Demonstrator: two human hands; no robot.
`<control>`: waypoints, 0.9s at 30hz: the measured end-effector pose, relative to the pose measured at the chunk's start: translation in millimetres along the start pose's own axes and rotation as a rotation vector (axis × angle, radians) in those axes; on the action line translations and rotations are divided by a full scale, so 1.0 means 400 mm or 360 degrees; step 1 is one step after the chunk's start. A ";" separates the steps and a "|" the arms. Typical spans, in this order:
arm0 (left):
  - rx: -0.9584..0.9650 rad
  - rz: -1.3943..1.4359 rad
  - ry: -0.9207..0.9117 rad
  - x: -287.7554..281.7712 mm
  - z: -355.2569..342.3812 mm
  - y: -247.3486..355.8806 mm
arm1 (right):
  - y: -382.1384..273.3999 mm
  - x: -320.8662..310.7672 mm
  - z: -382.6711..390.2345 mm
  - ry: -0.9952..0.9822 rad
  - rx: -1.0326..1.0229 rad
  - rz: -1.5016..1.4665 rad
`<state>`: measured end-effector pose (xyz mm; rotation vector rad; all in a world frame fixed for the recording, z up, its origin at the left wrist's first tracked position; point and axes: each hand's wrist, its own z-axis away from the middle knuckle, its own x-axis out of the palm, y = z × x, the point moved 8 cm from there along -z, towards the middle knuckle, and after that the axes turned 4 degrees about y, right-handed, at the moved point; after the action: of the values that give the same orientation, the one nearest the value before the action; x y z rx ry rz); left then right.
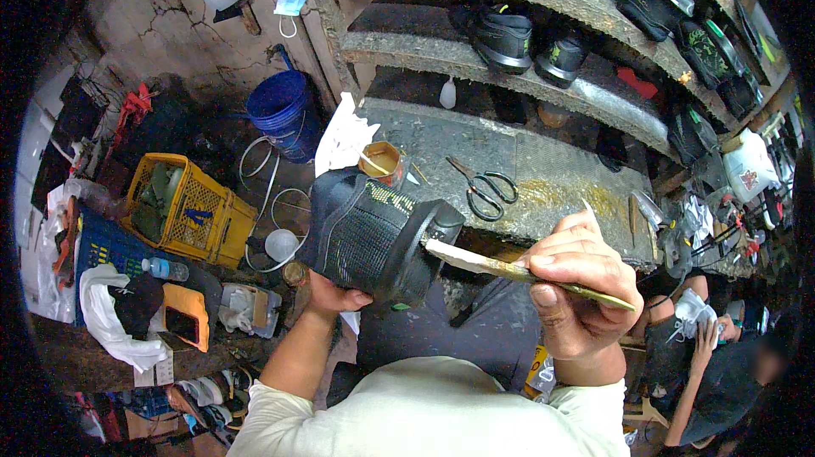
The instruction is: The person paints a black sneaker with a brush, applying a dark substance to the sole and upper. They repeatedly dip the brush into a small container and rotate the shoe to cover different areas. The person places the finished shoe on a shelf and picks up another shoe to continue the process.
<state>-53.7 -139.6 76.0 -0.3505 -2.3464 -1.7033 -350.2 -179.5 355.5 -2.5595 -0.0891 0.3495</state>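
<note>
A black mesh sneaker with a thick black sole and yellow-green marks is gripped from below by my left hand; most of that hand's fingers are hidden behind the shoe. My right hand pinches a slim brush with a pale, whitish front part and a yellowish handle. Its tip meets the edge of the sole, where a little white shows. Just beyond the shoe stands an open can of tan-brown stuff with a stick in it. Black-handled scissors lie on the stained bench.
Shelves with several black shoes rise behind the bench. On the left are a blue bucket, a yellow crate and a phone in an orange case. At the lower right another person handles a whitish shoe.
</note>
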 end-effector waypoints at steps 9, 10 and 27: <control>-0.0026 0.0030 0.0398 -0.020 0.015 -0.015 | -0.024 -0.007 -0.005 0.0010 -0.0053 0.0279; -0.0136 0.0089 0.0457 -0.032 0.014 -0.037 | -0.028 -0.008 -0.005 0.0016 -0.0063 0.0313; -0.0060 0.0033 0.0547 -0.040 0.034 -0.081 | -0.010 -0.012 0.008 0.0009 0.0066 0.0076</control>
<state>-49.5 -137.3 37.7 -0.0780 -2.0583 -1.6489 -355.5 -175.0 356.1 -2.5250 -0.0182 0.3587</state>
